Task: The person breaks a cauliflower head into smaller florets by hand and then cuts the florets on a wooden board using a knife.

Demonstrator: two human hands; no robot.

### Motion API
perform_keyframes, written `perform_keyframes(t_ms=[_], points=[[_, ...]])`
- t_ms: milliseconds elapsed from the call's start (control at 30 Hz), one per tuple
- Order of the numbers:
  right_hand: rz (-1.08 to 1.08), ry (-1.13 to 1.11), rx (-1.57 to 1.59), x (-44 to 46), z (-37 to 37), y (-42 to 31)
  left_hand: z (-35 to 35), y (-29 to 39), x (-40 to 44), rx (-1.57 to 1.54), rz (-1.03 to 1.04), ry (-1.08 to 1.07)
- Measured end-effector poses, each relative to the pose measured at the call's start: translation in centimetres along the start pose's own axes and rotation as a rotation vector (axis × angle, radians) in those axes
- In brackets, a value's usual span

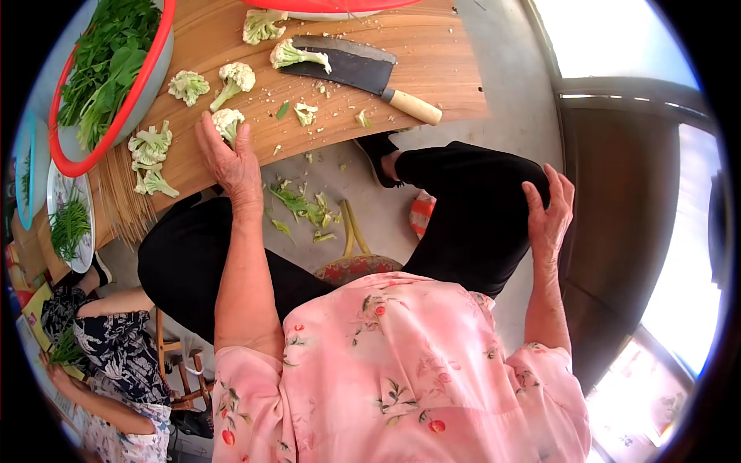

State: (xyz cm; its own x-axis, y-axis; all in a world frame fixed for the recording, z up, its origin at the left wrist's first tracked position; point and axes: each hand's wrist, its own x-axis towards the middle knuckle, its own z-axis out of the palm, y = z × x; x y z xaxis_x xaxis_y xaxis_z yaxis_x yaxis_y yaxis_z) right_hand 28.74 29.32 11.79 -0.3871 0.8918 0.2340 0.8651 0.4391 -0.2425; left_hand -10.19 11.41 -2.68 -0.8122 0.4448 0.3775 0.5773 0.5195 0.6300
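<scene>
At the table's near edge, my left hand (230,160) has its thumb and fingers around a cauliflower floret (227,122) that touches the wooden tabletop. My right hand (549,207) rests on my knee, fingers apart and holding nothing. Just beyond the left hand lie two more florets, one with a long stem (234,81) and a rounder one (187,87). A cleaver (347,68) with a wooden handle lies flat to the right, a cauliflower piece (297,55) resting across its blade. Small cauliflower scraps (306,114) are scattered near it.
On the left stand a red-rimmed basin (158,58) of leafy greens, thin sticks (123,193) and a white plate (86,245) with chopped greens. More florets (150,145) lie beside the basin. Leaf trimmings (297,202) litter the floor. Another person (116,347) sits at lower left.
</scene>
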Motion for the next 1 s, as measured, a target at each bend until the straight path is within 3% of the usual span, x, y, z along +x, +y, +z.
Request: perform_keyframes(t_ms=[333, 667, 867, 1000], points=[[0.219, 0.055, 0.263, -6.3, -2.0, -1.5, 0.0, -0.6, -0.4, -0.077, -0.117, -0.017], [0.218, 0.131, 0.371, -7.6, -1.8, -0.1, -0.6, -0.4, -0.7, -0.117, -0.172, -0.063], [0.125, 0.200, 0.231, -7.9, -3.0, 0.2, -0.2, -0.2, -0.6, -0.137, -0.185, -0.065], [0.090, 0.110, 0.236, -7.9, -2.8, 0.9, -0.5, -0.3, -0.5, -0.131, -0.208, -0.090]])
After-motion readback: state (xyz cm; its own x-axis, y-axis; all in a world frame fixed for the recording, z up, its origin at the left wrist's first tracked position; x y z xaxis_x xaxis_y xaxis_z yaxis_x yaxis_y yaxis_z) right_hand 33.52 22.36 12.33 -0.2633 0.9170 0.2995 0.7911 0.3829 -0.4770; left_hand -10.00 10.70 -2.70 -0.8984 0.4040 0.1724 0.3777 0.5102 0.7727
